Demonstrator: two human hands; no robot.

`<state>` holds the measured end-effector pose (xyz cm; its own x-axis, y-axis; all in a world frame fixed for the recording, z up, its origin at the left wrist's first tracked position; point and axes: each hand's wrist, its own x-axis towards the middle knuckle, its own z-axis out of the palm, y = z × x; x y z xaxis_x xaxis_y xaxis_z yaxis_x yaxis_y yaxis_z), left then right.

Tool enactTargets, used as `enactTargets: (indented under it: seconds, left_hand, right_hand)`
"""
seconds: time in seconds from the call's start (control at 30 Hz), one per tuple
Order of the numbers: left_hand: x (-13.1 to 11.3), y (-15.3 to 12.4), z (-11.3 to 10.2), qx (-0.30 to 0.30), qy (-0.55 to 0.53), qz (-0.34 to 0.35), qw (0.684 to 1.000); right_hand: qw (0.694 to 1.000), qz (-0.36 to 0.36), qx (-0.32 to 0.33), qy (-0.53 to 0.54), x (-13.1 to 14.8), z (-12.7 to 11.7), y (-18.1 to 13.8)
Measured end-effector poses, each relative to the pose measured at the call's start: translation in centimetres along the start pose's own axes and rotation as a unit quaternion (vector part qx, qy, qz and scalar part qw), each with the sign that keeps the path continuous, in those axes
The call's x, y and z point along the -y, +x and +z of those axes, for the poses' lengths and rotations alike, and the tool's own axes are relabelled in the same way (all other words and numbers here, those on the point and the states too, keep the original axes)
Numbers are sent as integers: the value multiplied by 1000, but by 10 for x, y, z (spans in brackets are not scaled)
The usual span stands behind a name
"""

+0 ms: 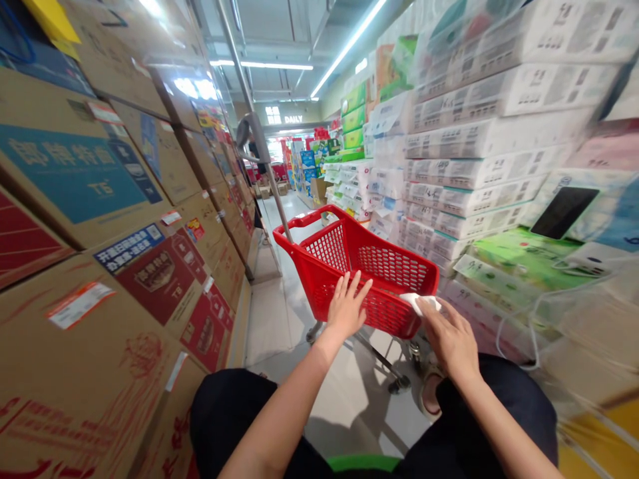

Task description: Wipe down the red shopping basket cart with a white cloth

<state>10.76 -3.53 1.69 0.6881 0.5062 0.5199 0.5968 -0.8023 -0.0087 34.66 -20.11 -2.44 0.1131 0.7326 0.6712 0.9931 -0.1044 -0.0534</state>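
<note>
A red plastic shopping cart (379, 266) stands in the aisle just in front of me, its basket showing nothing inside. My left hand (346, 307) lies flat against the near wall of the basket with its fingers stretched out. My right hand (449, 336) rests at the basket's near right corner and presses a white cloth or tissue (422, 303) onto the rim. My dark-trousered knees show below my arms.
Stacked brown cartons (100, 219) wall the left side. Wrapped tissue packs (489, 166) tower on the right, close to the cart. A metal pole (259, 146) rises behind the cart. The pale floor (272, 313) runs ahead toward distant displays.
</note>
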Motion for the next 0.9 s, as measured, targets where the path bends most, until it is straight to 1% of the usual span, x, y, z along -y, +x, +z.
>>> enactTargets:
  seconds: [0.13,0.27,0.47,0.57,0.63,0.67,0.73,0.8,0.83,0.87,0.9]
  left_hand:
    - [-22,2,6,-4,-15,-14,1000]
    - [-39,1,1,2,-21,-17,1000]
    - [-50,-5,-5,3,-36,-17,999]
    - [-50,-7,-12,-15,-55,-9,998]
    - [-52,-7,-19,-34,-71,-3,997]
    - [-55,-6,-21,-42,-79,4,996]
    - [-64,-4,-23,-51,-97,30,993]
    - [-77,-2,-20,-49,-110,57,991]
    - [-84,0,-17,-44,-111,61,991]
    - [-91,2,-13,-39,-108,57,992]
    - [-97,3,-8,-33,-98,49,993]
  right_hand:
    - [999,-29,-12,27,2,8,7]
    - [999,-38,-21,32,22,16,16]
    - [996,-53,-25,68,70,24,38]
    - [990,-23,-8,138,76,22,44]
    - [975,32,23,217,72,19,47]
    - [961,64,42,264,68,18,49]
    - [921,117,70,365,61,15,54]
    - [880,148,68,447,56,13,60]
    - [867,160,57,469,53,12,62]
    - [863,172,41,473,51,11,64]
    - [868,184,22,461,48,10,64]
